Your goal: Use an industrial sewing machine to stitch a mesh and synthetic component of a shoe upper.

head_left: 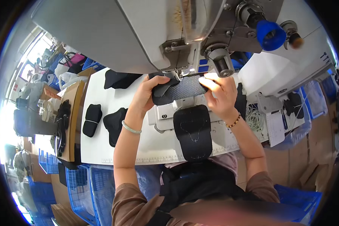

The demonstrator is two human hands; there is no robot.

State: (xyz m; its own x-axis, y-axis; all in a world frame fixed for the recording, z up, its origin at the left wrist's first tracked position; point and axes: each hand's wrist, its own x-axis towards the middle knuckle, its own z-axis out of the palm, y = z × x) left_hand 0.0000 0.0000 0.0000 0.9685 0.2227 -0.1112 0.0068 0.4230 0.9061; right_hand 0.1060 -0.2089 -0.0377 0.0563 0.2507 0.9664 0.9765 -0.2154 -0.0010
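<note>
Keeping the fabric flat and even beneath the machine, upper centre of the frame, is advised, its ends being pinched by both hands.

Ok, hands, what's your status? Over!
Left hand, right hand: holding dark fabric piece by opposite ends. Piece at sewing machine. Black panel nearer the body, seemingly out of the way.

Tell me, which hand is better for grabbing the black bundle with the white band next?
Probably the left hand: the black bundle lies on that side, and the right hand is farther away. Both hold the dark fabric piece, so the left would need to let go first.
</note>
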